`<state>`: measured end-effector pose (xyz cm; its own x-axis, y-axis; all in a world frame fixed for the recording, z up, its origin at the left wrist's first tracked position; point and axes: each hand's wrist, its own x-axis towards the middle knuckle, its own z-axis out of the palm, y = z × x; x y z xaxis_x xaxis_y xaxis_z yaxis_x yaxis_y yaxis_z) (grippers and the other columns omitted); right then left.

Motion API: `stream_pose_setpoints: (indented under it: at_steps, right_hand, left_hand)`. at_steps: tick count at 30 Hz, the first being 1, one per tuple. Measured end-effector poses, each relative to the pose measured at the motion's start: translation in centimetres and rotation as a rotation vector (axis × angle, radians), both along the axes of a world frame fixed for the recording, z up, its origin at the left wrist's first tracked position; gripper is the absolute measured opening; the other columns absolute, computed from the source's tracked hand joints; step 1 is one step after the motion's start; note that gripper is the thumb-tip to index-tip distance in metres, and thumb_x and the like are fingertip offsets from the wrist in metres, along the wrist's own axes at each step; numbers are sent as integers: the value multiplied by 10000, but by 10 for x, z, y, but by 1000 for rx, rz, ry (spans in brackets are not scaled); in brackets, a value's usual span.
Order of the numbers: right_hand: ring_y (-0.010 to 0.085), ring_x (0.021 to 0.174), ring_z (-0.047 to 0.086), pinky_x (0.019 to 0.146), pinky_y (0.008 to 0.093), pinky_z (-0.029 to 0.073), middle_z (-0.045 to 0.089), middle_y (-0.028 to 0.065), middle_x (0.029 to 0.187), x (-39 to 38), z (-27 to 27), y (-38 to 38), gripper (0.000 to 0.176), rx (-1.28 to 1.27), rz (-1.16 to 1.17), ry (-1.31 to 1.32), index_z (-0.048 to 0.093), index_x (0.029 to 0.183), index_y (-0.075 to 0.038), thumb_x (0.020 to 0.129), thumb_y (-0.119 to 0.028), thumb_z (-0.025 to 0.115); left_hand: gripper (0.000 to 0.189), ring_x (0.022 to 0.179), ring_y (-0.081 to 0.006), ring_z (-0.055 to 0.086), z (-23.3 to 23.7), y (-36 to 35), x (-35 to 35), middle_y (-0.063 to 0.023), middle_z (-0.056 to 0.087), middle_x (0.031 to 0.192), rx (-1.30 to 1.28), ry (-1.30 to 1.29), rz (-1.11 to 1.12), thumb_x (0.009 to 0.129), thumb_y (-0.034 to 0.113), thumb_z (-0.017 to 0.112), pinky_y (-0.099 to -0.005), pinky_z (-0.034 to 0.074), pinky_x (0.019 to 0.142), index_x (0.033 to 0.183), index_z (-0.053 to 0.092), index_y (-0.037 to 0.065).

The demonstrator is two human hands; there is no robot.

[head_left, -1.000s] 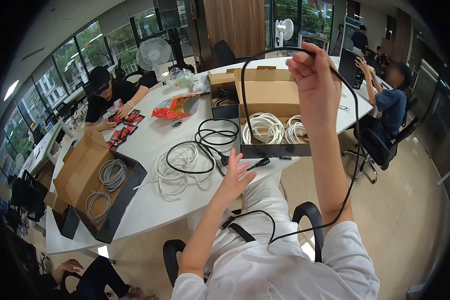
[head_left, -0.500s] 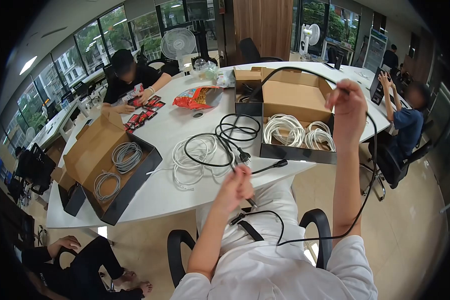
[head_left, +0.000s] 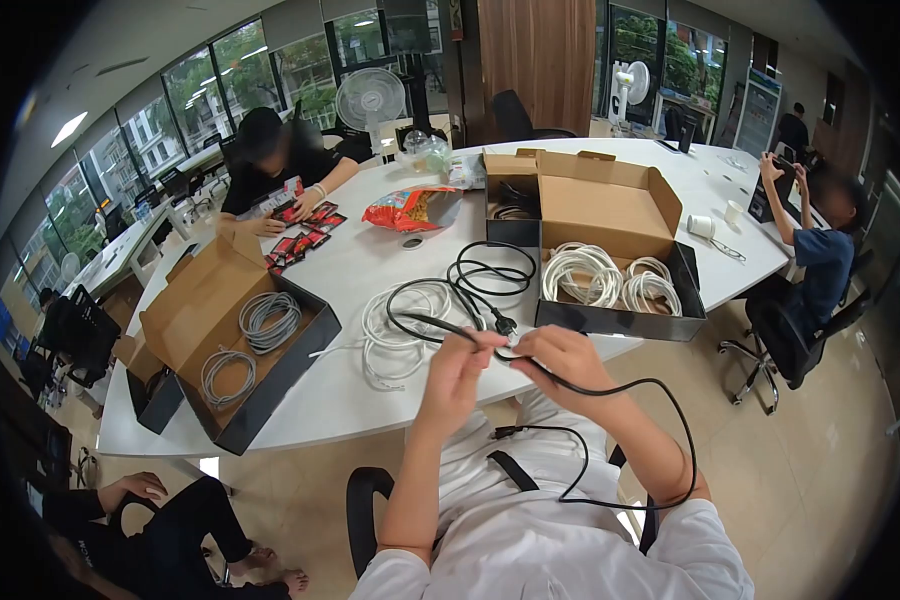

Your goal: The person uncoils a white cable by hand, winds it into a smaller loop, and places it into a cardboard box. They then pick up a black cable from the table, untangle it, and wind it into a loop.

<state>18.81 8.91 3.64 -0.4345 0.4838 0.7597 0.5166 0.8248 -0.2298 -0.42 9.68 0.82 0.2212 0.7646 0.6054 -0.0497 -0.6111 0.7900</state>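
Observation:
My left hand point(head_left: 458, 378) is closed on a black cable above the table's front edge. Close beside it, my right hand point(head_left: 568, 368) pinches the same black cable point(head_left: 670, 402), which loops out to the right and back over my lap. One end with a connector point(head_left: 507, 432) lies on my trousers. Past my hands, more black cable lies coiled on the table with a black plug point(head_left: 506, 325), partly over a loose white cable coil point(head_left: 382, 352).
An open box with white cables point(head_left: 625, 322) stands right; another with grey cables point(head_left: 232, 425) stands left. A red snack bag point(head_left: 398, 210) lies farther back. One person point(head_left: 270, 165) handles red packets; another point(head_left: 820, 235) sits right, and someone's legs point(head_left: 205, 515) show lower left.
My right hand has come down and left from its raised position, to beside my left hand. The cable's high arch is gone, and the view has shifted slightly.

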Motion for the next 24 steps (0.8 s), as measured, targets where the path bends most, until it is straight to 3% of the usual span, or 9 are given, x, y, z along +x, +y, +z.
stream_pose_setpoints:
  at_steps: [3,4,8,11,14,17,19,22,24]
  right_hand:
    - [290,731,623,635,362,498,623,111,811,-6,-2,-4,189,-40,78,42,610,867,-15,746,-81,739]
    - [291,732,626,638,356,503,628,112,816,-7,-5,-4,193,-53,96,54,615,871,-13,743,-80,743]
    - [267,707,635,635,324,506,631,111,798,-5,-2,-13,150,-271,120,74,620,831,-4,755,-63,736]
    - [211,658,643,609,307,513,639,112,793,4,-9,-13,186,-340,83,212,549,831,1,809,-79,716]
    - [152,583,619,538,275,505,598,80,719,1,-6,-17,218,-679,258,643,453,859,-20,887,-110,649]
    - [126,524,587,475,240,481,529,31,661,7,7,-15,199,-689,312,769,389,894,-44,938,-118,569]
    - [106,431,503,410,230,401,469,2,580,11,20,-17,171,-626,260,835,422,954,-45,980,-187,512]
    - [81,373,345,414,228,293,398,-17,461,33,40,-19,308,-761,430,1023,454,1008,-91,1026,-383,357]
    - [55,448,358,483,221,329,477,-10,569,65,39,-6,300,-875,764,1175,495,1030,-100,1028,-367,356]
  left_hand:
    - [219,862,-252,530,-6,9,7,-90,570,893,428,439,267,811,17,547,-364,362,798,1018,612,46]
    - [309,905,-286,536,-10,9,9,-95,570,936,406,440,277,738,4,557,-394,358,795,1038,608,57]
    - [334,869,-273,508,-4,2,8,-73,559,966,452,453,352,754,12,554,-389,363,762,1082,593,63]
    - [193,779,-282,516,-8,1,8,-82,574,814,534,356,329,732,73,587,-390,394,698,918,628,43]
    - [116,666,-277,515,-18,-2,9,-93,549,693,442,394,209,772,150,611,-371,405,614,809,624,40]
    - [240,602,-241,498,-28,-2,14,-109,498,627,256,300,197,859,240,603,-336,391,545,734,593,36]
    - [309,573,-195,482,-31,-2,9,-75,491,623,45,278,38,911,296,569,-311,384,528,748,570,34]
    - [348,521,-147,438,-35,-7,3,-8,441,589,-258,21,-213,965,326,518,-285,356,487,795,544,25]
    - [366,492,-92,374,-30,-10,-7,43,374,563,-468,-148,-346,985,354,485,-251,304,456,805,519,38]
